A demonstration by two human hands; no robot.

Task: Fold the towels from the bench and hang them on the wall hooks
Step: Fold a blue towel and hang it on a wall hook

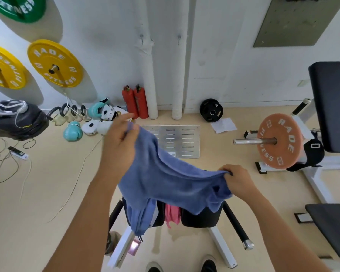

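A blue towel (165, 179) hangs spread between both hands above a black padded bench (200, 218). My left hand (120, 142) is raised and pinches one upper corner. My right hand (238, 179) is lower and grips the opposite edge, which is bunched in its fingers. A pink towel (172, 213) lies on the bench beneath, partly hidden by the blue one. Two small metal wall hooks (141, 37) (178, 38) sit high on the white wall straight ahead, both bare.
Two red fire extinguishers (134, 102) and two white padded pipes stand against the wall. A metal floor plate (177, 141) lies ahead. A barbell with an orange plate (279, 141) and another bench are at right. Boxing gloves, kettlebells and cables litter the floor at left.
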